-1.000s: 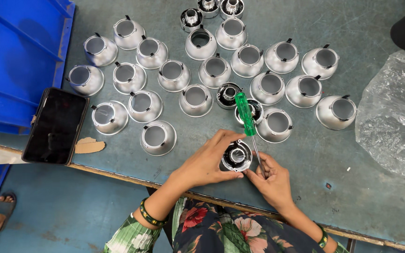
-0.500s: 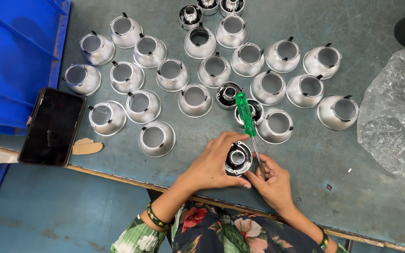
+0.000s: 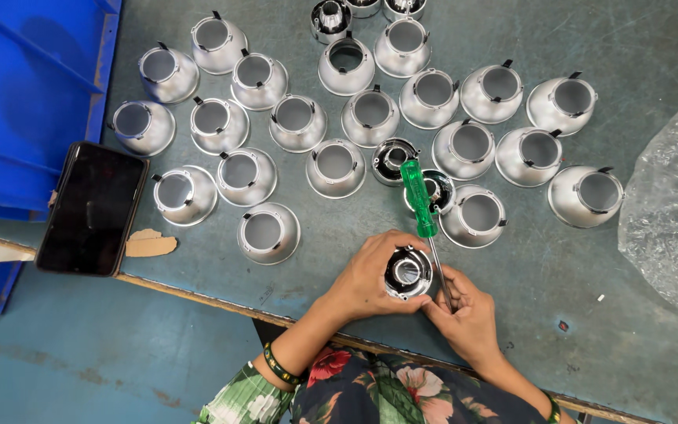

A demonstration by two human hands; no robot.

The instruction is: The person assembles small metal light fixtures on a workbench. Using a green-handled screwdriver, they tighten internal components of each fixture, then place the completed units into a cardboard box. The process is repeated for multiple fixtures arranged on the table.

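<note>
My left hand (image 3: 372,275) grips a small shiny metal reflector cup (image 3: 406,272) just above the grey-green table's near edge (image 3: 198,284). My right hand (image 3: 464,310) touches the cup's right side and holds a screwdriver by its metal shaft. The screwdriver's green handle (image 3: 418,197) points away from me. Several silver cone-shaped reflector housings (image 3: 336,168) stand mouth-up in rows beyond my hands, the nearest one (image 3: 477,215) just past the screwdriver.
A black phone (image 3: 92,207) lies at the table's left front edge. A blue plastic crate (image 3: 25,94) stands at the left. A crumpled clear plastic bag (image 3: 672,204) lies at the right. Several dark-centred shiny cups (image 3: 392,159) sit among the housings.
My hands and the cup stay in the same place on the table. The view has shifted slightly; nothing else has moved.
</note>
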